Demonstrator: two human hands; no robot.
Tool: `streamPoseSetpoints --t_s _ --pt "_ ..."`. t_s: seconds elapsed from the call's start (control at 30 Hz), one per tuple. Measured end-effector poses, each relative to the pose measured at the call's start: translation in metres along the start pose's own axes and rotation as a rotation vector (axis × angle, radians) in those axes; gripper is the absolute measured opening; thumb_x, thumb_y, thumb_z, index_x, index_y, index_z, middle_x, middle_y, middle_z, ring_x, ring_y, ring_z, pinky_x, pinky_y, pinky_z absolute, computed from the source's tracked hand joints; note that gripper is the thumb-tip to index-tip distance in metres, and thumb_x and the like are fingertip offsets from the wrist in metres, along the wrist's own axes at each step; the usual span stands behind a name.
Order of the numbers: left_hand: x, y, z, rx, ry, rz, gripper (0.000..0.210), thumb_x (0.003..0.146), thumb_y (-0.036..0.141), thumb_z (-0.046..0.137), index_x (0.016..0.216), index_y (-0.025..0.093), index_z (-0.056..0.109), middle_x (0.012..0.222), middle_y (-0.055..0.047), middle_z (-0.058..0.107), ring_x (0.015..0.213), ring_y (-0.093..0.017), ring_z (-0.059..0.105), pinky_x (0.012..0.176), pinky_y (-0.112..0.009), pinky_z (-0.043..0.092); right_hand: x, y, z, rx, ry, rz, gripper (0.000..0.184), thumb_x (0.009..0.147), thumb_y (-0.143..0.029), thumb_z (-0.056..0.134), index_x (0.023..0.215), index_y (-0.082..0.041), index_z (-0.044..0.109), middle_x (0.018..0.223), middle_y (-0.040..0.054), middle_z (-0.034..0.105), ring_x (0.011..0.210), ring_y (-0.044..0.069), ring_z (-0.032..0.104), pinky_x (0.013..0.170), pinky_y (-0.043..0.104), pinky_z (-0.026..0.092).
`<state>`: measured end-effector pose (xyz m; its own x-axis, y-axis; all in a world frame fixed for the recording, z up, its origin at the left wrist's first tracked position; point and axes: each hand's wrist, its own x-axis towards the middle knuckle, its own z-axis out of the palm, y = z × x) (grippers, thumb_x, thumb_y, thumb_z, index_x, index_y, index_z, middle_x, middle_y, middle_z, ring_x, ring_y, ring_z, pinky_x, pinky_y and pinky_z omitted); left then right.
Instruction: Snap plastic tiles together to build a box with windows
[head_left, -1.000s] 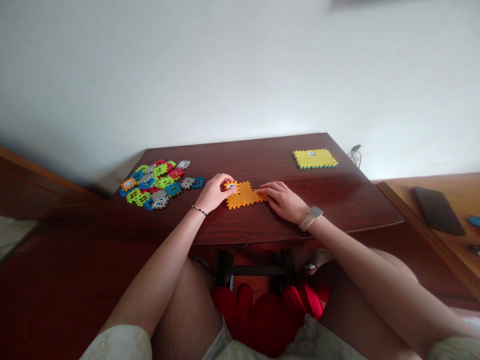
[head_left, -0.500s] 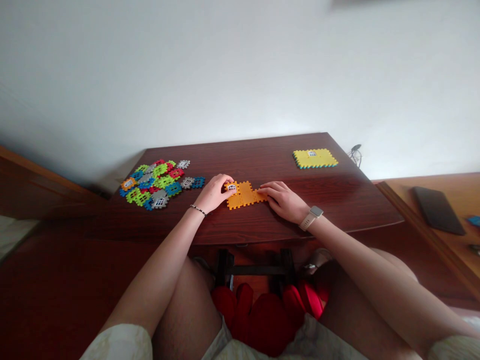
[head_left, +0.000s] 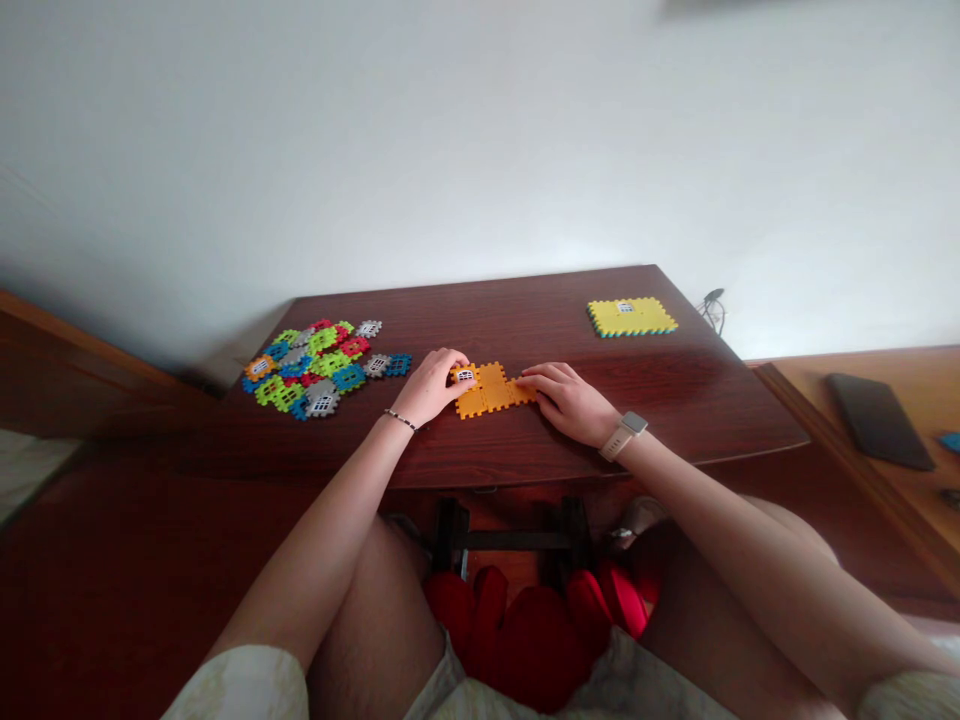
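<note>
orange tiles (head_left: 493, 388) lie between left hand (head_left: 431, 387), pinching one end, and right hand (head_left: 576, 405), touching the other, grip unclear.

A single camera is riding on the person's head, facing forward and tilting down over the lap. The pale wall (head_left: 480, 150) is filling the upper frame, the brown table (head_left: 495, 310) is crossing the middle, and the thighs (head_left: 382, 610) are showing along the bottom. The left hand (head_left: 433, 388) and right hand (head_left: 574, 405) are appearing small near the centre, their forearms looming larger toward the lower corners.
</note>
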<state>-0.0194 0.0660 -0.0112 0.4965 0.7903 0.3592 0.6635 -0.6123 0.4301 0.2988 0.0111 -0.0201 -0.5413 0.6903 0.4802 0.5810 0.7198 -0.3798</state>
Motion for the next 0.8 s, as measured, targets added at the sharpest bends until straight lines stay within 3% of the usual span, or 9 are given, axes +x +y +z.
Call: streamPoseSetpoints --t_s 0.8 --pt "-0.0012 -0.0053 0.0069 0.066 -0.002 0.002 0.017 0.101 0.029 0.074 0.114 0.022 0.064 0.116 -0.009 0.068 0.112 -0.03 0.06 0.102 -0.046 0.051 0.0006 0.0007 -0.0006 -0.007 -0.013 0.003 0.043 0.103 -0.011 0.051 0.138 -0.024 0.072 0.138 0.0134 0.073 0.131 0.034 0.064 0.115 0.06 0.056"
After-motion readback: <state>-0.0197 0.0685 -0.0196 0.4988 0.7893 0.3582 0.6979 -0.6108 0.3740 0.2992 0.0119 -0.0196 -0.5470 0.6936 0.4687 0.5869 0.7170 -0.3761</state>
